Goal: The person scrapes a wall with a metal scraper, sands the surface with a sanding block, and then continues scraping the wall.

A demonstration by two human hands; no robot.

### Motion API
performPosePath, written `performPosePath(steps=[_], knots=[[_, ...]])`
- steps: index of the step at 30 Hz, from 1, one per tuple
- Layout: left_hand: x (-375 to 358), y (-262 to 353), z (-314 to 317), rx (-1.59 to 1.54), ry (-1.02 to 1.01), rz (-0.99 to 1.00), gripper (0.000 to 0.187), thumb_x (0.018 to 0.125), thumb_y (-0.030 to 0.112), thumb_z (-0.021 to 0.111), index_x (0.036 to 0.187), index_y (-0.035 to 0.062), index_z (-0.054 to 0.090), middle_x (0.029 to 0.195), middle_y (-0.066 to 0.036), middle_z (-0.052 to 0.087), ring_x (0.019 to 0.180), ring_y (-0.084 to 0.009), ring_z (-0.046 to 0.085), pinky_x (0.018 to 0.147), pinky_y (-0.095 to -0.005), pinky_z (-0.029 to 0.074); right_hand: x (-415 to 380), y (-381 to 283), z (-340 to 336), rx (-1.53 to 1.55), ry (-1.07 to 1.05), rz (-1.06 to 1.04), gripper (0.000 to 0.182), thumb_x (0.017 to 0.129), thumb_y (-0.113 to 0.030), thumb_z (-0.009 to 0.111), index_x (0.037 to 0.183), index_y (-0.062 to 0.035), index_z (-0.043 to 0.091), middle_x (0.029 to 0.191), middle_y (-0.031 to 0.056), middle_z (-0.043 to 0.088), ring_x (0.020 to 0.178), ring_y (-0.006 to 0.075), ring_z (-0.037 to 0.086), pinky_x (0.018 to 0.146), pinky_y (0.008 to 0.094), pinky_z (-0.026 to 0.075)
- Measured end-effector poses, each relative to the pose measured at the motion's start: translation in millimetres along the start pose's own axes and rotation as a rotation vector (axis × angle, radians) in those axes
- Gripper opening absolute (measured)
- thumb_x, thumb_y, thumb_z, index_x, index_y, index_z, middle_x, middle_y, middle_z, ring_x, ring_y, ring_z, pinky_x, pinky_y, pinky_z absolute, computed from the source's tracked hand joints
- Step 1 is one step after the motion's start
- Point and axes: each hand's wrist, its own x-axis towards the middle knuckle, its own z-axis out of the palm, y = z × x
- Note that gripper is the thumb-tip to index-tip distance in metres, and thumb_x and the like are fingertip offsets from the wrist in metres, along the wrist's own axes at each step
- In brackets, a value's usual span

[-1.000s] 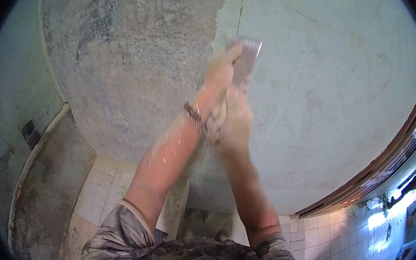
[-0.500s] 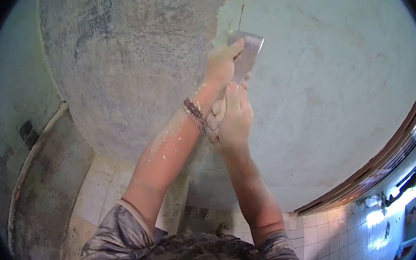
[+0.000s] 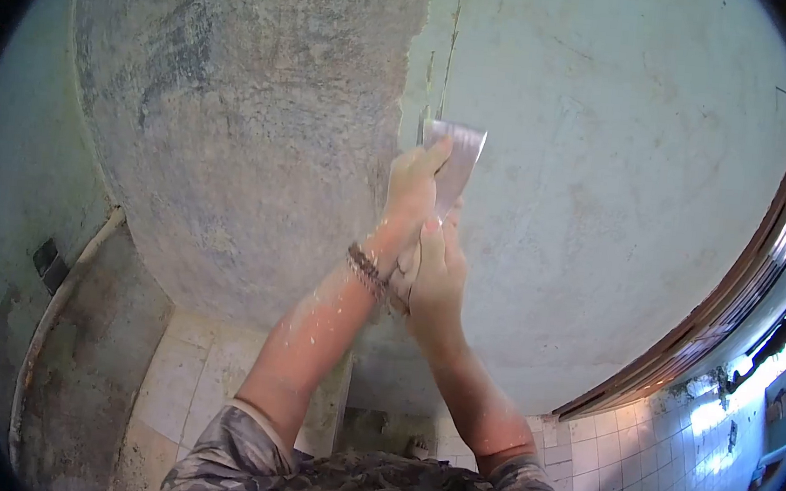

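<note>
A wide metal scraper blade (image 3: 457,162) lies against the pale green wall (image 3: 585,187), close to its border with the bare grey patch (image 3: 264,122). My left hand (image 3: 413,184) grips the blade's left side, its thumb on the metal. Below it, my right hand (image 3: 438,277) is closed around the lower end of the scraper, thumb pointing up; the handle is hidden by the hands. A bracelet (image 3: 367,269) circles my left wrist. Thin vertical scratches (image 3: 450,49) run above the blade.
A pipe (image 3: 66,296) curves along the left wall beside a dark box (image 3: 50,266). Brown window slats (image 3: 733,313) are at the right. Tiles (image 3: 614,443) cover the surface at the lower right, and a foot (image 3: 418,448) shows below.
Both hands and the scraper have moved down along the wall. More of the scratches now shows above the blade.
</note>
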Motion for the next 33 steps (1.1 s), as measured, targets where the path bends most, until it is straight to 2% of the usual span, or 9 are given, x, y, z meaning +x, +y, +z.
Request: performPosePath(steps=[4, 6, 13, 15, 20, 23, 26, 29, 33], knots=[[30.3, 22.7, 10.3, -0.026, 0.005, 0.062, 0.039, 0.092, 0.043, 0.061, 0.083, 0.0046, 0.062, 0.061, -0.009, 0.059, 0.043, -0.0177, 0.055, 0.038, -0.0311, 0.042, 16.3, -37.8, 24.5, 0.052, 0.102, 0.138, 0.022, 0.105, -0.030, 0.037, 0.099, -0.0127, 0.049, 0.060, -0.0014, 0.043, 0.035, 0.0082, 0.035, 0.030, 0.0249, 0.028], [19.9, 68.7, 20.4, 0.005, -0.050, 0.045, 0.040, 0.092, 0.043, 0.061, 0.087, 0.0036, 0.064, 0.061, -0.009, 0.059, 0.043, -0.0178, 0.055, 0.038, -0.0316, 0.042, 27.5, -51.3, 37.0, 0.027, 0.028, 0.112, 0.026, 0.105, -0.028, 0.037, 0.119, -0.0101, 0.049, 0.059, -0.0024, 0.043, 0.035, 0.0078, 0.033, 0.031, 0.0244, 0.027], [-10.9, -36.1, -10.9, -0.068, 0.000, 0.038, 0.036, 0.094, 0.038, 0.060, 0.083, 0.0039, 0.062, 0.064, -0.007, 0.060, 0.045, -0.0170, 0.056, 0.040, -0.0292, 0.043, -19.1, 8.9, -7.7, -0.092, 0.106, 0.131, 0.033, 0.104, -0.033, 0.038, 0.122, -0.0068, 0.047, 0.055, -0.0029, 0.040, 0.038, 0.0069, 0.039, 0.031, 0.0267, 0.029], [-7.1, -35.2, -9.6, -0.074, -0.010, 0.008, 0.035, 0.094, 0.037, 0.060, 0.083, 0.0038, 0.062, 0.064, -0.007, 0.060, 0.045, -0.0168, 0.056, 0.041, -0.0288, 0.043, -20.9, 7.1, -5.9, -0.124, 0.111, 0.131, 0.025, 0.105, -0.029, 0.035, 0.087, -0.0142, 0.043, 0.058, -0.0025, 0.042, 0.033, 0.0074, 0.032, 0.029, 0.0251, 0.026], [-5.6, 36.7, 8.7, -0.035, -0.054, -0.024, 0.036, 0.093, 0.037, 0.062, 0.084, 0.0023, 0.063, 0.065, -0.007, 0.061, 0.045, -0.0161, 0.056, 0.041, -0.0289, 0.044, 0.7, -20.9, 12.0, 0.066, -0.029, 0.093, 0.024, 0.106, -0.028, 0.035, 0.089, -0.0129, 0.043, 0.058, -0.0018, 0.042, 0.033, 0.0072, 0.033, 0.029, 0.0254, 0.025], [0.3, -43.2, -11.0, -0.006, -0.005, 0.066, 0.038, 0.093, 0.040, 0.061, 0.083, 0.0028, 0.062, 0.064, -0.008, 0.061, 0.045, -0.0163, 0.056, 0.041, -0.0295, 0.045, -13.4, -0.1, -4.9, 0.008, 0.004, 0.114, 0.023, 0.106, -0.027, 0.035, 0.091, -0.0121, 0.044, 0.058, -0.0017, 0.043, 0.034, 0.0071, 0.033, 0.029, 0.0253, 0.025], [6.0, -33.1, -7.4, 0.048, 0.016, 0.082, 0.039, 0.093, 0.040, 0.061, 0.083, 0.0022, 0.062, 0.065, -0.009, 0.062, 0.045, -0.0165, 0.057, 0.042, -0.0299, 0.045, -13.1, -0.5, -3.4, -0.091, 0.133, 0.135, 0.021, 0.106, -0.027, 0.035, 0.095, -0.0120, 0.045, 0.059, -0.0022, 0.042, 0.034, 0.0067, 0.032, 0.029, 0.0249, 0.025], [-7.5, 47.3, 16.0, -0.010, -0.025, -0.011, 0.031, 0.092, 0.028, 0.063, 0.074, 0.0024, 0.060, 0.066, -0.004, 0.057, 0.058, -0.0138, 0.055, 0.050, -0.0305, 0.045, 6.7, -25.6, 7.6, 0.099, -0.027, 0.118, 0.019, 0.105, -0.026, 0.035, 0.100, -0.0120, 0.045, 0.059, -0.0026, 0.041, 0.034, 0.0062, 0.032, 0.029, 0.0245, 0.025], [3.2, -4.6, 2.1, 0.026, -0.043, 0.049, 0.039, 0.092, 0.040, 0.061, 0.085, 0.0020, 0.063, 0.067, -0.008, 0.062, 0.045, -0.0163, 0.056, 0.041, -0.0293, 0.044, -14.4, -15.7, 1.3, -0.023, 0.025, 0.115, 0.019, 0.105, -0.026, 0.035, 0.098, -0.0120, 0.045, 0.060, -0.0025, 0.041, 0.034, 0.0071, 0.032, 0.028, 0.0251, 0.025]])
